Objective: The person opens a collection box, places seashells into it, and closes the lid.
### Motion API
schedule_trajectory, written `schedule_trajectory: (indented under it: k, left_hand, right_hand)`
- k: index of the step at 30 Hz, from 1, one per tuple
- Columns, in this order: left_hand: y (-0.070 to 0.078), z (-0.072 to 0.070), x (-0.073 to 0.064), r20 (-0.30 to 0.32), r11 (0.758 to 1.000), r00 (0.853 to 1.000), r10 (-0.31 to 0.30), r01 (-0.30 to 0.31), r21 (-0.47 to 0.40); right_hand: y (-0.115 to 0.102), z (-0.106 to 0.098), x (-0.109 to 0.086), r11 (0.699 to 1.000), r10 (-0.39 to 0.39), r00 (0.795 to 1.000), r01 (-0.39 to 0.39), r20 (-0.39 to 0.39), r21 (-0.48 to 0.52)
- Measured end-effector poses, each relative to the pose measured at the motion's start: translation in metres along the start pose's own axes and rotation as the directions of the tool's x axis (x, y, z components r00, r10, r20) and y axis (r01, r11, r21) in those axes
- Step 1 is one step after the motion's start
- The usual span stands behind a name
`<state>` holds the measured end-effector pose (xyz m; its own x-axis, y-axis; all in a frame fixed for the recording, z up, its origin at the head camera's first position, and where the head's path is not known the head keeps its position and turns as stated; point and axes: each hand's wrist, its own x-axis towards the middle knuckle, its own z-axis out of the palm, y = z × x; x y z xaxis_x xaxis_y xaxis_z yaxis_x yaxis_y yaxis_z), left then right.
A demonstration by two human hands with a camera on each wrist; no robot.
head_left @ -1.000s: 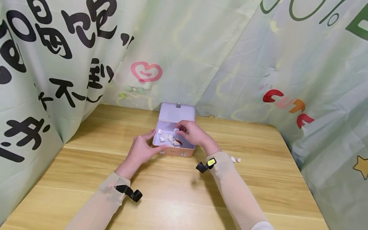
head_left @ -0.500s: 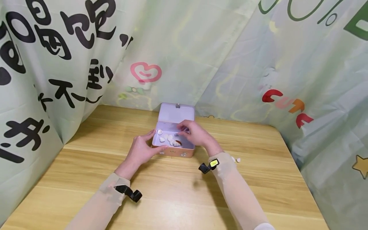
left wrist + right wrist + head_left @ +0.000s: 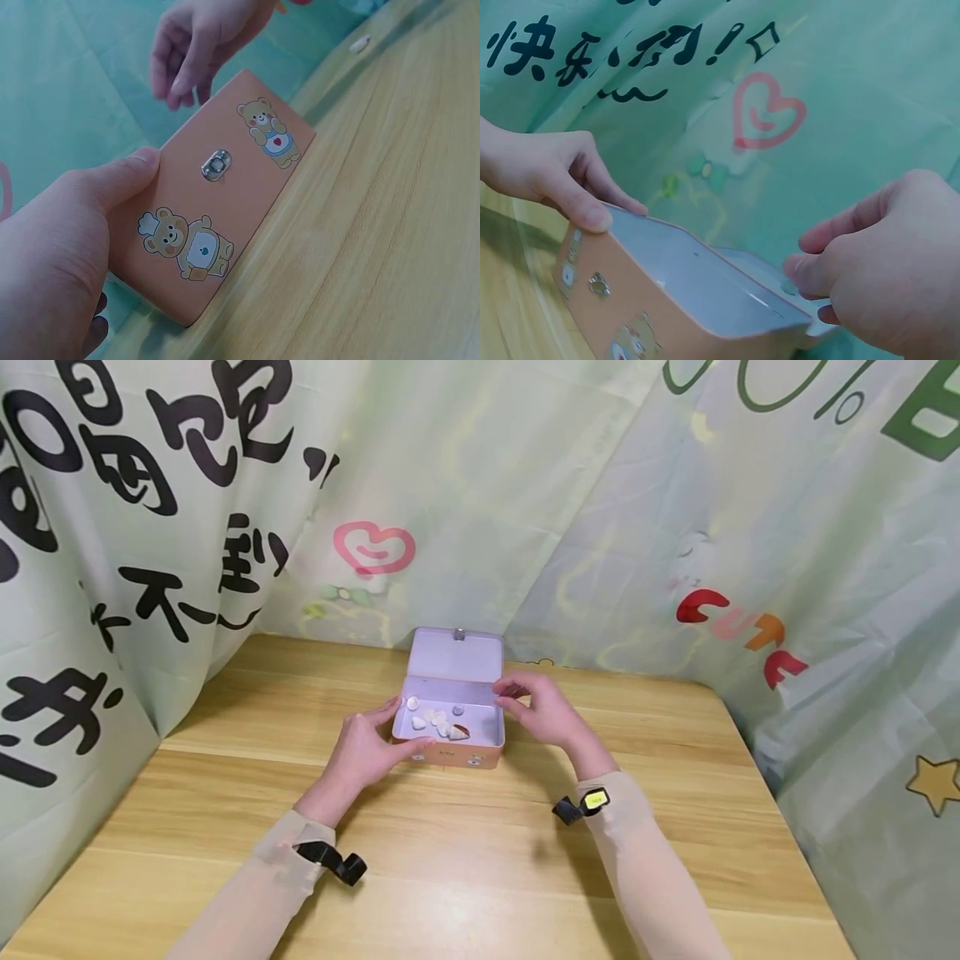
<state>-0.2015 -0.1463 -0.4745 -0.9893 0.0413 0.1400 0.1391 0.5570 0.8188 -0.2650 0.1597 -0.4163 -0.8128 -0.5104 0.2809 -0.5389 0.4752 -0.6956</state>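
An orange tin box (image 3: 450,755) with bear pictures and a metal clasp stands on the table, its lilac lid (image 3: 456,656) tipped back. Inside lie several whitish seashells (image 3: 417,722), a brown-and-white pointed shell (image 3: 459,732) and a small greyish shell (image 3: 457,711). My left hand (image 3: 363,750) grips the box's left end, thumb on the front rim (image 3: 135,169) and fingers along the side. Over the right rim hovers my right hand (image 3: 546,710), fingers loosely bent with nothing seen between them; in the right wrist view this hand (image 3: 889,262) is beside the box's right end.
One pale shell (image 3: 360,43) lies on the wooden table (image 3: 450,877), to the right of the box. A printed curtain (image 3: 465,510) hangs close behind the box and along both sides. Black wrist cameras (image 3: 341,862) sit on both sleeves.
My right hand has let go of a small shell, which now lies inside the box, and has moved right to the rim. My left hand keeps its grip on the box.
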Motion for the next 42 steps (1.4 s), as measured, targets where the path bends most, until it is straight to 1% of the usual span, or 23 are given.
schedule_trajectory:
  k: [5, 9, 15, 20, 23, 34, 39, 42]
  left_hand:
    - [0.001, -0.001, 0.000, -0.003, 1.000, 1.000, 0.005, -0.005, 0.000]
    - [0.001, -0.001, 0.000, -0.003, 1.000, 1.000, 0.004, -0.004, 0.011]
    - [0.002, -0.002, 0.000, -0.007, 1.000, 1.000, 0.004, -0.003, 0.022]
    - [0.000, -0.001, 0.001, -0.011, 1.000, 1.000, -0.004, 0.004, 0.031]
    - [-0.001, 0.000, 0.001, -0.008, 1.000, 1.000, -0.002, 0.003, 0.031]
    - [-0.002, 0.000, 0.001, -0.008, 1.000, 1.000, 0.010, -0.010, 0.027]
    - [-0.002, 0.000, 0.001, -0.013, 1.000, 1.000, 0.017, -0.016, 0.021]
    - [-0.002, 0.000, 0.001, -0.013, 1.000, 1.000, 0.017, -0.017, 0.018]
  right_hand:
    - [0.008, -0.015, -0.014, 1.000, 0.005, 1.000, -0.005, -0.028, -0.011]
    - [0.013, -0.026, -0.029, 0.999, 0.025, 0.999, -0.026, -0.038, -0.021]
    - [0.020, -0.038, -0.048, 0.998, 0.058, 0.997, -0.059, -0.041, -0.030]
    - [0.031, -0.047, -0.063, 0.996, 0.065, 0.997, -0.067, -0.038, -0.057]
    - [0.037, -0.052, -0.072, 0.994, 0.083, 0.996, -0.086, -0.040, -0.074]
    - [0.056, -0.065, -0.110, 0.979, 0.162, 0.986, -0.165, -0.035, -0.117]
    - [0.066, -0.066, -0.123, 0.982, 0.138, 0.989, -0.143, -0.045, -0.125]
    - [0.071, -0.067, -0.131, 0.977, 0.158, 0.986, -0.163, -0.047, -0.140]
